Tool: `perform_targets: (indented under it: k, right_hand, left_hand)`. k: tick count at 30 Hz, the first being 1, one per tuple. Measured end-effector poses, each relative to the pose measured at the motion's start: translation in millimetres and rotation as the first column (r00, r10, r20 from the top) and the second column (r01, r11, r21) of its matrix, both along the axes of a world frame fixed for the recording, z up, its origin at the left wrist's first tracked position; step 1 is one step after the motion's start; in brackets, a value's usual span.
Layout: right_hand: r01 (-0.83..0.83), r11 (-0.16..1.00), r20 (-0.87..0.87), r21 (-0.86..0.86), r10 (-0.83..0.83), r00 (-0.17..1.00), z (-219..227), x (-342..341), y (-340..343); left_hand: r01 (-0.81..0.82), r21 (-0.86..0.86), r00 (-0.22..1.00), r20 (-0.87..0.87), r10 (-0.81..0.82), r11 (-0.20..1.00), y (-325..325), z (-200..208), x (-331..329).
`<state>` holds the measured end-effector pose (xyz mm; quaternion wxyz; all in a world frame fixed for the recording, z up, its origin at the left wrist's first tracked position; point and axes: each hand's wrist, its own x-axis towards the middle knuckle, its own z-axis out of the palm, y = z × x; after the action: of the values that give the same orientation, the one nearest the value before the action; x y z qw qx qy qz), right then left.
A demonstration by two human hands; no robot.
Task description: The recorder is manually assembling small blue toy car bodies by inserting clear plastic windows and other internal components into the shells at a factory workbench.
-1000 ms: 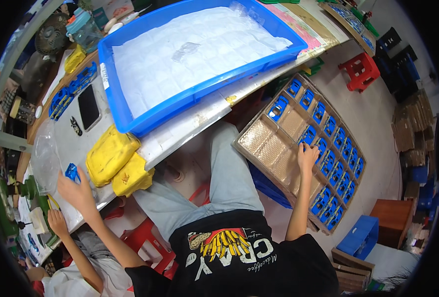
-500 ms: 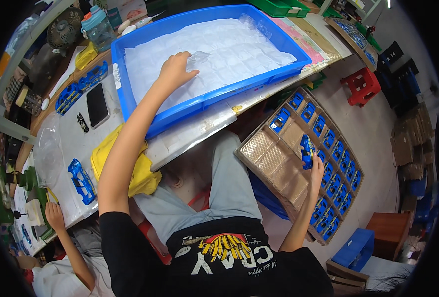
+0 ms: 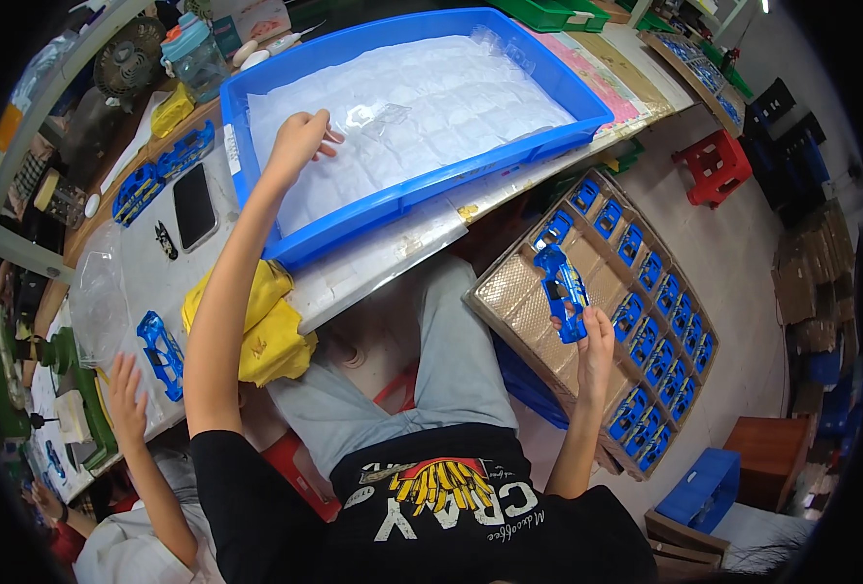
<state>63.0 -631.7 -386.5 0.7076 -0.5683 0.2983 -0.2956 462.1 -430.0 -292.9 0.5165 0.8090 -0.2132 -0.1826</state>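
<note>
In my right hand (image 3: 595,343) is a blue toy car body shell (image 3: 560,290) with yellow markings, gripped at its lower end and tilted upright. It is above a cardboard box (image 3: 521,302) with divider rows, where several blue car shells (image 3: 659,365) sit in rows. My left hand (image 3: 303,141) hovers over the left part of a large blue plastic tub (image 3: 402,200), its fingers loosely bent and apart, with nothing visible in them. White padded sheeting (image 3: 451,107) lines the tub. A crumpled piece of clear plastic (image 3: 378,119) lies on it, right of my left hand.
Left of the tub lie a phone (image 3: 194,207), more blue shells (image 3: 162,355) and yellow cloth (image 3: 274,331) at the table edge. A co-worker's hand (image 3: 128,399) is raised at the lower left. A red stool (image 3: 712,167) stands on the floor at the right.
My left hand has drawn left, away from the clear plastic, its fingers curling. My right hand has brought the car shell left and nearer to me. The co-worker's hand has risen.
</note>
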Motion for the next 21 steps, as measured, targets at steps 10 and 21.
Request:
perform_targets:
  k: [10,21]
  right_hand:
    - [-0.181,0.973,0.172,0.145,0.155,0.973,18.2,22.0,31.2]
    - [-0.529,0.709,0.418,0.467,0.350,0.838,19.5,24.2,79.0]
  left_hand:
    - [-0.115,0.243,0.624,0.772,-0.120,0.963,12.3,-11.5,-17.9]
    - [-0.266,0.515,0.687,0.694,-0.214,0.815,-9.2,-33.0,-26.7]
